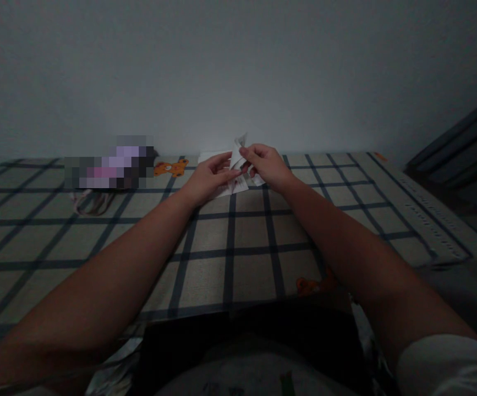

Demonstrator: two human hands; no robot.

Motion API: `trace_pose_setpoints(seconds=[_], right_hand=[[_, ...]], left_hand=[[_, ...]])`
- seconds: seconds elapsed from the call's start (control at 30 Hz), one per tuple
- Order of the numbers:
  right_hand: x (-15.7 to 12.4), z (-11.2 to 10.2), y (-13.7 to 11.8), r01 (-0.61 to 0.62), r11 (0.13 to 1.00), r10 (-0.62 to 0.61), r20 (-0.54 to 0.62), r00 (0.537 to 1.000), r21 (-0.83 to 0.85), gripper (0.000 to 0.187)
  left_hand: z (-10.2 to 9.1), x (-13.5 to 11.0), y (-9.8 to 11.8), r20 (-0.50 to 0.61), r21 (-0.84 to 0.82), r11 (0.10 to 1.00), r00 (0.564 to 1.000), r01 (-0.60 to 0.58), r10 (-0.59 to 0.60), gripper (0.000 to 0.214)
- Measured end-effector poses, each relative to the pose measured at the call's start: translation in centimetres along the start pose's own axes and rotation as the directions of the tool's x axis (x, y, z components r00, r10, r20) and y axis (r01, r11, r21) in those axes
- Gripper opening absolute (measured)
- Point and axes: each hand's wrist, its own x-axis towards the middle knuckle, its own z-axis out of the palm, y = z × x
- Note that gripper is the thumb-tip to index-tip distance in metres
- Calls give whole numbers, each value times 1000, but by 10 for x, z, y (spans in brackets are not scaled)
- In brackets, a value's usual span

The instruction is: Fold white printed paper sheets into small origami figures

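Both my arms reach forward over a checked bedsheet [230, 242]. My left hand [207, 179] and my right hand [267, 164] meet at a small piece of white folded paper [238, 151]. The right hand pinches its upper part, which sticks up between the fingers. The left hand's fingers close on its lower part, near the sheet. More white paper [210, 158] lies flat on the sheet under and behind the hands. The light is dim and the paper's folds are hard to make out.
A blurred purple object [110, 163] with a thin pinkish cord [92, 202] lies at the back left. An orange bear print [172, 166] marks the sheet near it. A plain wall stands behind. The bed's edge [432, 220] runs along the right, with dark folded fabric [461, 154] beyond it.
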Motion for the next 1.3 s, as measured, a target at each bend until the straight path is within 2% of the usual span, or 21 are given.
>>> trace_pose_setpoints(seconds=[0.1, 0.17, 0.33, 0.4, 0.5, 0.6, 0.63, 0.67, 0.73, 0.83, 0.9, 1.0, 1.07, 1.17, 1.23, 1.3], right_hand=[[0, 1, 0, 17, 999, -18, 17, 1000, 34, 46], [1, 0, 2, 29, 998, -30, 19, 999, 51, 47], [7, -9, 9, 40, 999, -41, -55, 998, -19, 42], [9, -14, 15, 36, 995, -51, -153, 987, -98, 39], [11, -20, 23, 20, 956, -80, -196, 977, -292, 34], [12, -25, 26, 140, 822, -279, -176, 944, -552, 23], [11, -26, 24, 174, 773, -337, -162, 928, -611, 18], [10, -27, 22, 201, 726, -383, -143, 913, -657, 22], [6, -26, 15, 271, 599, -427, -14, 904, -754, 40], [-1, -21, 6, 397, 420, -378, 240, 894, -816, 43], [-6, -16, 4, 474, 355, -310, 376, 873, -806, 45], [-9, -11, 7, 506, 352, -263, 436, 861, -787, 51], [-8, -12, 10, 511, 388, -275, 433, 859, -767, 49], [-3, -15, 11, 540, 498, -341, 419, 842, -679, 37], [-1, -15, 10, 553, 576, -381, 401, 833, -602, 36], [-1, -12, 7, 473, 656, -379, 285, 880, -588, 41]], left_hand=[[0, 2, -3, 21, -108, 992, 998, 58, -56, 50], [0, 3, -3, -6, -182, 980, 996, 83, -85, 44], [-3, 10, -1, -220, -312, 949, 968, 51, -124, 20], [-6, 13, 0, -284, -347, 937, 950, 23, -128, 13], [-8, 15, 0, -290, -385, 923, 947, 16, -138, 7], [-8, 15, 1, -259, -409, 911, 950, 54, -173, 7], [-7, 15, 1, -253, -415, 908, 950, 63, -182, 8], [-6, 14, 3, -244, -421, 904, 951, 72, -189, 8], [-4, 11, 7, -221, -431, 898, 955, 84, -196, 12], [-1, 7, 15, -168, -461, 879, 960, 125, -225, 22], [-1, 6, 17, -152, -485, 860, 952, 161, -264, 27], [-3, 8, 16, -132, -515, 832, 940, 207, -316, 28], [-5, 9, 13, -98, -527, 822, 946, 214, -308, 26], [-6, 9, 11, -90, -512, 838, 958, 189, -271, 20], [-5, 8, 11, -102, -474, 862, 961, 181, -257, 12], [-3, 6, 11, -97, -424, 888, 966, 177, -239, 8]])
